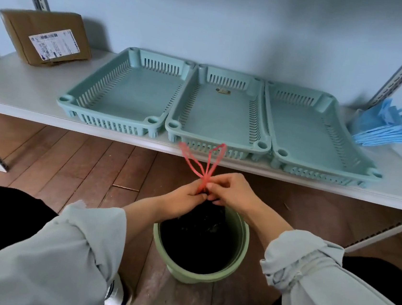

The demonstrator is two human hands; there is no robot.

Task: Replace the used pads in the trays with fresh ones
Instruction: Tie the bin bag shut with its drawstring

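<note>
1. Left hand point(185, 195): fingers pinched on the gathered neck of the black plastic bag point(201, 232), at the base of the red drawstring loops point(205, 163).
2. Right hand point(230, 191): fingers curled, pinching the same gathered neck and drawstring from the opposite side; the fingertips of the two hands meet.
3. The red drawstring loops stand upward from the pinch point in two loops.
4. The black plastic bag sits inside the round pale-green plastic bucket point(243, 235), which stands on the brown wooden plank floor point(73, 163) below the front edge of the white shelf board point(27, 87).
5. Three teal slotted plastic trays lie side by side along the front edge of the shelf board: left tray point(126, 93), middle tray point(219, 114), right tray point(307, 129). Adjacent rims touch.
6. A stack of folded blue pads point(385, 128) rests at the right end of the shelf board, just beside the right tray.
7. A brown cardboard box with a white label point(45, 36) stands at the left rear corner, tilted back.
</note>
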